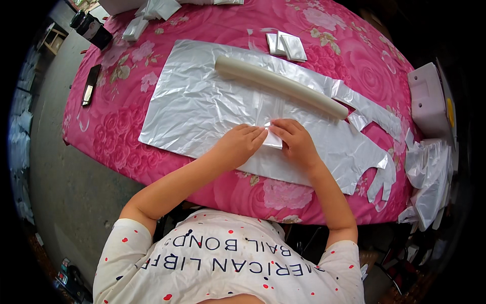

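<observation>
A small folded white plastic packet [274, 141] lies under my fingers near the middle of the table. My left hand [245, 144] pinches its left side, fingertips together. From the other side my right hand [296, 144] closes on its upper right edge, thumb and fingers bent inward. The two hands' fingertips nearly meet over it. Beneath them spreads a flat, shiny, crinkled white plastic sheet [183, 96], with cut strap-like loops at its right end. A long pale tube [281, 86] rests slantwise across the sheet, just beyond my hands.
Several folded white packets [287, 46] sit beyond the tube. At the far left stand a black cup [91, 29] and a dark phone-like object [91, 85]. White boxes [428, 96] and bunched plastic bags [429, 167] flank the right edge. A pink floral cloth [124, 137] covers the table.
</observation>
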Demonstrator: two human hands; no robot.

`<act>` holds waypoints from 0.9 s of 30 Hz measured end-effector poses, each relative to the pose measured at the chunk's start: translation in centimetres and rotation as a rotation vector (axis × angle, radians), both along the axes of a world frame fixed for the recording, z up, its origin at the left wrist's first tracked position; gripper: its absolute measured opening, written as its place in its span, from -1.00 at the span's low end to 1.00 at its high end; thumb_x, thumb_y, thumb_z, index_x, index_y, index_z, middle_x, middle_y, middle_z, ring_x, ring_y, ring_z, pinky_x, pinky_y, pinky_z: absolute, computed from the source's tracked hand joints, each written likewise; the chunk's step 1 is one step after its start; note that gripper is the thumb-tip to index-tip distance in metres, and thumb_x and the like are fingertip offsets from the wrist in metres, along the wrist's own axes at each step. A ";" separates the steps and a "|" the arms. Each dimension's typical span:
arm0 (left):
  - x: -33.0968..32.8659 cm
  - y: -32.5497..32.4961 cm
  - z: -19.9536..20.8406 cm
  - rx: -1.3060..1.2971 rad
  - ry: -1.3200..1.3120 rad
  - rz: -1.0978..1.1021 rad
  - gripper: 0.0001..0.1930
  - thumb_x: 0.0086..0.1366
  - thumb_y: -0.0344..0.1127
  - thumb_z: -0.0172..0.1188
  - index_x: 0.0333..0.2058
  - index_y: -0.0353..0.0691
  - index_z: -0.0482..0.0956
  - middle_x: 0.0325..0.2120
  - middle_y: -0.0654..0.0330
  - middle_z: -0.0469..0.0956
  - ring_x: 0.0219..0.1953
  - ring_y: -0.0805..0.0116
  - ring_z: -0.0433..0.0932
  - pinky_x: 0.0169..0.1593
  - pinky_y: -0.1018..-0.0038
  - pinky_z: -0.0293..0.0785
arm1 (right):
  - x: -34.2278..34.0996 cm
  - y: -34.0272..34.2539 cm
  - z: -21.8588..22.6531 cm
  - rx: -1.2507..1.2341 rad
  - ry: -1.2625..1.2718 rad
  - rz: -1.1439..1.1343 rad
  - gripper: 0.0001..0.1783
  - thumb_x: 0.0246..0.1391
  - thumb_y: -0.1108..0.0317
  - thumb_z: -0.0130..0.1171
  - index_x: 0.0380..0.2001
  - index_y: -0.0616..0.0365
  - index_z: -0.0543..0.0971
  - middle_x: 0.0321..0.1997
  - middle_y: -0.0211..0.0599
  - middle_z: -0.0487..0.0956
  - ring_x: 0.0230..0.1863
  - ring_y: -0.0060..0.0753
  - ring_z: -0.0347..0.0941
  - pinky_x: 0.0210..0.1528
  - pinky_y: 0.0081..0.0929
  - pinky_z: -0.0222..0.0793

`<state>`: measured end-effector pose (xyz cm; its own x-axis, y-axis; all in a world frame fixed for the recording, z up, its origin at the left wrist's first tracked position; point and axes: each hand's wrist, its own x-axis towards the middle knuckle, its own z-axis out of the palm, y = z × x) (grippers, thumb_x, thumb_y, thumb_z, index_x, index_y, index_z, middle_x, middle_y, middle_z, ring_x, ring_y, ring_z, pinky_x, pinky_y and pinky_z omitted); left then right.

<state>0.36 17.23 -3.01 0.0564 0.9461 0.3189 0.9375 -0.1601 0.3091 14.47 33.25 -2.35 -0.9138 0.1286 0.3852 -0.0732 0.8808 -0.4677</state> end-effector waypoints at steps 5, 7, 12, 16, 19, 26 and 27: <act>0.5 -1.8 0.0 0.132 -0.119 -0.081 -0.51 -0.05 -0.45 0.14 -0.05 -0.33 0.41 -0.11 0.07 0.49 -0.06 0.20 0.48 0.01 0.30 0.37 | 1.2 -1.9 -0.7 0.014 0.096 0.023 -0.61 -0.37 0.64 0.14 -0.33 0.13 0.58 -0.25 -0.35 0.56 -0.21 -0.27 0.47 -0.16 -0.40 0.43; 0.1 -1.9 -0.7 0.095 -0.077 -0.043 -0.48 -0.08 -0.44 0.17 -0.04 -0.30 0.40 -0.11 0.09 0.49 -0.08 0.22 0.49 -0.03 0.30 0.39 | 1.3 -2.3 -0.6 0.001 0.110 0.011 -0.62 -0.37 0.63 0.15 -0.33 0.11 0.59 -0.27 -0.36 0.57 -0.22 -0.26 0.47 -0.19 -0.40 0.43; -0.4 -1.6 -0.9 0.068 -0.284 0.016 -0.49 -0.05 -0.46 0.16 -0.02 -0.26 0.41 -0.22 0.18 0.55 -0.16 0.26 0.52 -0.17 0.33 0.39 | 1.5 -2.2 -0.4 -0.092 0.036 -0.110 -0.64 -0.32 0.63 0.18 -0.33 0.10 0.61 -0.31 -0.36 0.58 -0.26 -0.28 0.47 -0.23 -0.43 0.41; -0.3 -0.7 0.5 -0.169 -0.393 0.253 -0.51 0.06 -0.44 0.15 0.03 -0.31 0.36 -0.40 0.12 0.59 -0.28 0.20 0.55 -0.25 0.37 0.41 | 0.7 -1.6 0.4 -0.443 -0.067 -0.247 -0.87 -0.09 0.50 0.17 -0.39 0.15 0.61 -0.49 -0.29 0.57 -0.49 -0.32 0.45 -0.39 -0.48 0.34; -0.1 0.5 0.4 -0.137 -0.657 0.388 -0.51 0.11 -0.36 0.15 0.04 -0.35 0.32 -0.53 0.11 0.58 -0.40 0.14 0.55 -0.32 0.35 0.42 | -0.7 -1.0 0.9 -0.683 -0.337 -0.461 -0.85 0.03 0.35 0.13 -0.39 0.19 0.60 -0.58 -0.26 0.55 -0.57 -0.31 0.42 -0.45 -0.49 0.30; -1.2 2.3 0.8 -0.251 -0.768 0.575 -0.33 0.12 -0.29 0.17 0.14 -0.50 0.12 -0.56 0.13 0.59 -0.49 0.19 0.57 -0.38 0.38 0.43 | -2.8 -0.5 1.1 -0.364 -0.412 -0.524 -0.68 0.10 0.19 0.03 -0.53 0.22 0.55 -0.63 -0.19 0.51 -0.56 -0.25 0.46 -0.45 -0.37 0.31; -1.4 2.4 0.7 -0.261 -0.789 0.581 -0.31 0.12 -0.28 0.17 0.14 -0.50 0.11 -0.57 0.13 0.59 -0.49 0.21 0.57 -0.37 0.39 0.43 | -2.8 -0.5 0.9 -0.325 -0.388 -0.522 -0.68 0.10 0.18 0.03 -0.54 0.22 0.54 -0.64 -0.18 0.51 -0.57 -0.25 0.47 -0.46 -0.37 0.32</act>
